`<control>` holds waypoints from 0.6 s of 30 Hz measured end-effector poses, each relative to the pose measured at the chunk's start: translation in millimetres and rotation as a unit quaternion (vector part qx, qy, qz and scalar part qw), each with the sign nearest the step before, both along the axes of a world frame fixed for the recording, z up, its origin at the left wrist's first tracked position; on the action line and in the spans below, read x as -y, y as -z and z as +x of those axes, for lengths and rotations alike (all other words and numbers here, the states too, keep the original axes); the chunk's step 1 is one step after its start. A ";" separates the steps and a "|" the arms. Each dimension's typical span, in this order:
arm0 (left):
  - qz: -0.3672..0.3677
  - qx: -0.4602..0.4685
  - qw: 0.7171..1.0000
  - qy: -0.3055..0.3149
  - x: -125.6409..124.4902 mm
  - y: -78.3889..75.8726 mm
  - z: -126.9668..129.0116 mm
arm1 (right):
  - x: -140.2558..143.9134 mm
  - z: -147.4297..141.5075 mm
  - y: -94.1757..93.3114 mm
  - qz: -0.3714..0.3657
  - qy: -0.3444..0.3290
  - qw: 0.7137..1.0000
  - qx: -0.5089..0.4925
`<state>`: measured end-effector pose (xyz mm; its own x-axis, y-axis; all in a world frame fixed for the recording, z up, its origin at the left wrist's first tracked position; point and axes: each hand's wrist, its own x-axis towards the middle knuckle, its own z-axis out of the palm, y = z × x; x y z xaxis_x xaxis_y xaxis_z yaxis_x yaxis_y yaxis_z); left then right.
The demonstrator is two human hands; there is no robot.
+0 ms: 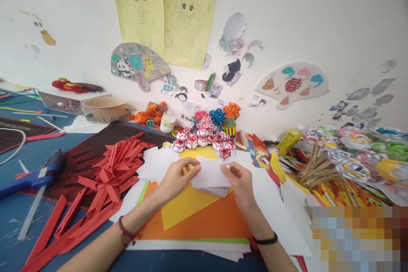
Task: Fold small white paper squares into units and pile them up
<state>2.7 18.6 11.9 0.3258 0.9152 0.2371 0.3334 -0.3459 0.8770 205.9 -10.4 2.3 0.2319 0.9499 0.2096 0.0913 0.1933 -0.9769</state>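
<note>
Between my two hands is a small white sheet of paper (210, 169). My left hand (178, 175) pinches its left edge between thumb and fingers. The right edge is pinched by my right hand (239, 180). Just under it lie more small white paper pieces (213, 190), fanned a little. These rest on a yellow sheet (181, 206), which overlaps an orange sheet (204, 227) with green and white sheets beneath. Right behind the hands sits a cluster of red-and-white folded paper flowers (201, 139).
Folded red paper strips (108, 174) are heaped on the left, near a blue glue gun (44, 174). A beige bowl (105, 108) stands further back. To the right are a yellow bottle (290, 139), thin sticks (315, 165) and many paper flowers (353, 165). The wall is close behind.
</note>
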 end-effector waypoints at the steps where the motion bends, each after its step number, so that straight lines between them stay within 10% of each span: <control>1: -0.011 0.006 1.000 0.005 1.2 1.8 2.0 | 1.4 -3.8 -0.1 -0.003 -0.011 1.000 -0.006; 7: -0.095 0.114 0.989 0.003 -0.2 12.5 4.4 | 1.9 -0.8 -4.4 -0.057 -0.087 0.995 -0.007; 18: 0.001 -0.040 0.999 0.037 -3.8 11.7 -2.8 | 2.2 -0.6 -1.1 -0.123 -0.230 0.962 0.076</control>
<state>-0.1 22.4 0.2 0.4096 0.8880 0.2093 0.3756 -0.3732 0.8483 205.3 -12.6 3.4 -0.2404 0.9700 -0.0374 0.1973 0.0111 -0.9803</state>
